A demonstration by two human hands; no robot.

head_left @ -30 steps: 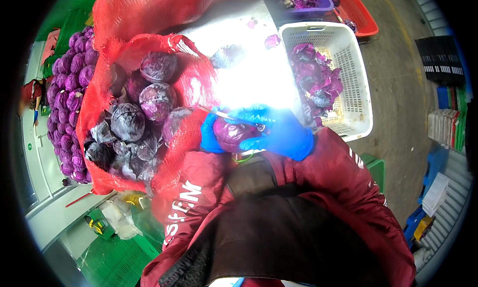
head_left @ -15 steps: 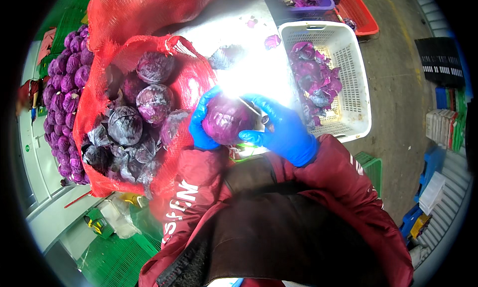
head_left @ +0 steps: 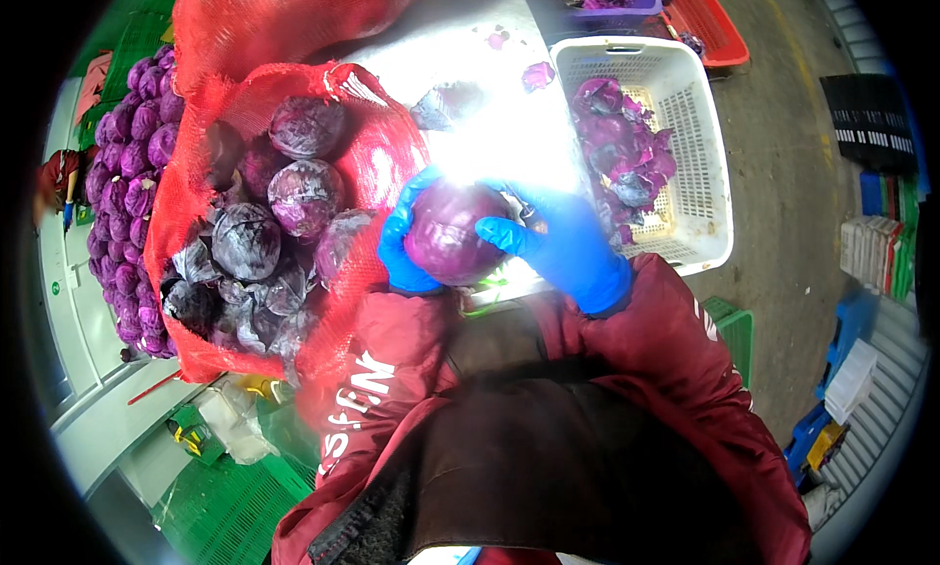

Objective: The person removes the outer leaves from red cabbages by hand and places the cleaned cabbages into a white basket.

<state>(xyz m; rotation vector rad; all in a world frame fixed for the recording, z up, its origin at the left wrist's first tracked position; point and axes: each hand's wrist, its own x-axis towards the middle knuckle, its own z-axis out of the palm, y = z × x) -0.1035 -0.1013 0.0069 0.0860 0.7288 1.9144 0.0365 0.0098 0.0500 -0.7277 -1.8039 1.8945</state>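
Observation:
A round purple cabbage [head_left: 452, 240], its skin smooth and shiny, is held over the near edge of the white table. My left hand [head_left: 403, 242], in a blue glove, cups its left side with curved fingers. At its right side is my right hand [head_left: 568, 242], also blue-gloved, with the thumb against the cabbage. A small knife-like metal tool [head_left: 530, 218] shows in part between the right thumb and fingers; glare and the glove hide most of it. On the left, an open red mesh sack [head_left: 176, 232] holds several dull, dark-leaved cabbages [head_left: 247, 242].
Right of the table stands a white basket [head_left: 707, 164] with loose purple leaves [head_left: 627, 154]. Purple [head_left: 641, 2] and red [head_left: 720, 26] crates stand beyond it. At far left rises a stack of purple cabbages [head_left: 127, 203]. Leaf scraps [head_left: 538, 75] lie on the glaring tabletop [head_left: 411, 56].
The cabbage has turned a little in my hands and shifted slightly right. My right thumb has moved up along its side, and less of the metal tool shows.

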